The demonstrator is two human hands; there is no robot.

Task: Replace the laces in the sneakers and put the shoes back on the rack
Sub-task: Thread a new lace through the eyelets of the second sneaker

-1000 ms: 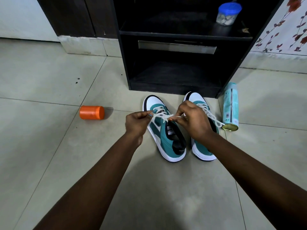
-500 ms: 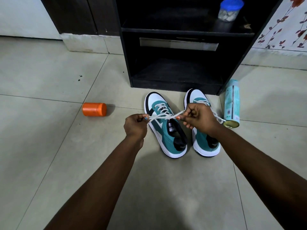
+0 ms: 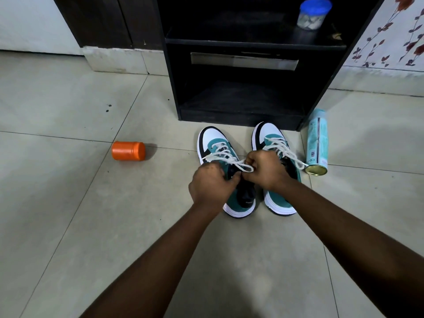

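Both sneakers stand side by side on the tiled floor (image 3: 68, 203), toes pointing at the black rack (image 3: 241, 115), probably so they can slide straight onto its bottom shelf once laced. The left hand (image 3: 210, 183) and right hand (image 3: 263, 169) meet over the tongue of the left sneaker (image 3: 229, 198), fingers curled tight; each grip is narrow, pinching an end of the white lace (image 3: 223, 154), which runs slack from the eyelets up into the fingers. With the hands this close together and the lace looping between them, they look to be forming a knot or bow, though the fingertips hide the exact crossing. The right sneaker (image 3: 278, 203) appears already threaded, its lace (image 3: 289, 154) trailing loose over the outer side, seemingly untied. It sits just beside a teal spray can (image 3: 317, 143) lying on the floor. An orange container (image 3: 128, 151) lies on its side well to the left, out of the way. A blue-lidded jar (image 3: 313, 13) stands on the rack's upper shelf, leaving the lower one free for the shoes
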